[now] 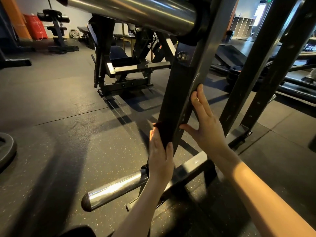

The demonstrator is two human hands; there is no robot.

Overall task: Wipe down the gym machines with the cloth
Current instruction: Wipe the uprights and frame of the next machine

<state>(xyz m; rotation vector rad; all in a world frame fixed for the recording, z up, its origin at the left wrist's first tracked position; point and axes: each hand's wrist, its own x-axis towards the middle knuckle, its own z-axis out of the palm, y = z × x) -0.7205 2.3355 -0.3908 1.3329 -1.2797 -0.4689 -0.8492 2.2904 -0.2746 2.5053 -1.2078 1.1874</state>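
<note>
The left hand (pixel 159 156) grips a dark cloth (pixel 165 132) wrapped round the lower part of the near machine's slanted black steel post (pixel 184 79), thumb across its front. The right hand (pixel 208 127) lies flat on the post's right face, fingers straight, holding nothing. I'd judge the job far from done. Only this post is being wiped, and the short chrome weight peg (pixel 114 189) below and the black bench machine (pixel 123 65) far across the floor probably wait their turn.

A single wide-angle view, worn on the head, looks forward and down from very near the dark grey slanted steel upright (pixel 177 93). It sits just beneath a thick polished chrome bar (pixel 136 11) and looks out over the black speckled rubber floor (pixel 68 134).
</note>
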